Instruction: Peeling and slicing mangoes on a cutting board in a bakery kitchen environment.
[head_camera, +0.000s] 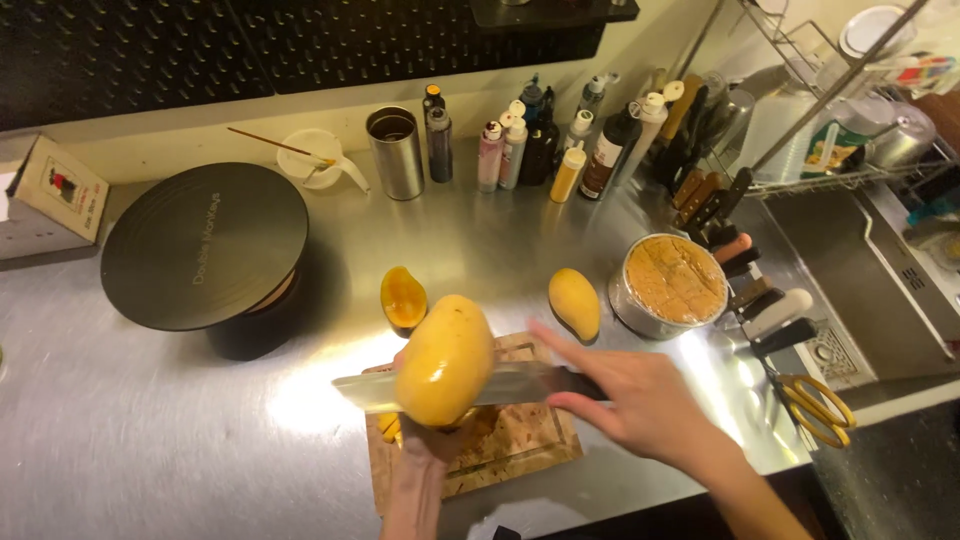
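on the steel counter (150, 440), everything sits around the wooden cutting board (520, 440) near the front edge. biggest thing is the black turntable stand (205, 245), well off to the board's left and further back. behind and right of the board is a round tin with a scored cake (675, 285) in it, knives lined up just beyond that. right over the board, a long knife (370, 390) lies level, blade pointing left, its handle wrapped in the right hand (640, 400) with the forefinger stretched out along the top. left hand (440, 435) comes up from below the board, fingers curled under a whole yellow mango (445, 358), holding it upright against the blade. another whole mango (575, 303) rests just behind the board's right corner, and a cut mango half (403, 298) sits just behind its left corner, flesh up.
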